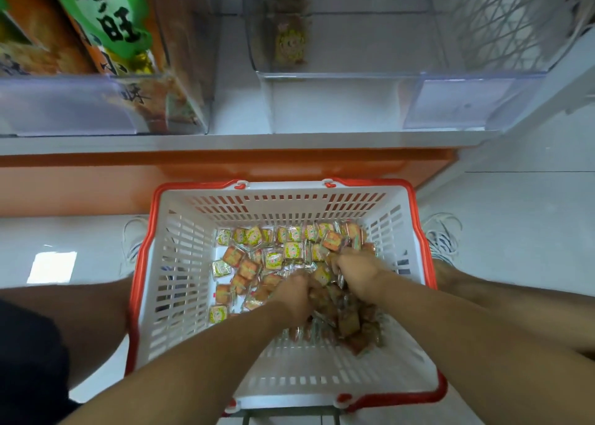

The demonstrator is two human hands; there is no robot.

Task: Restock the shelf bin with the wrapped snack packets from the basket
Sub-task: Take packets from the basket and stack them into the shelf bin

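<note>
We list, at the upper left, a second clear bin [106,102] holding large snack bags: one green bag [103,15] with bold dark lettering, and orange bags [42,35] beside it. Below the bins we note the white shelf edge [225,142] and, under it, an orange base panel [80,186]. We record a pale tiled floor [515,231] with a bright reflection [51,266] at left, and two white laced shoes, left [133,244] and right [442,237].

White shelf [289,141] w/ two clear bins [402,70]; basket [180,263] on tiled floor [515,231].
</note>
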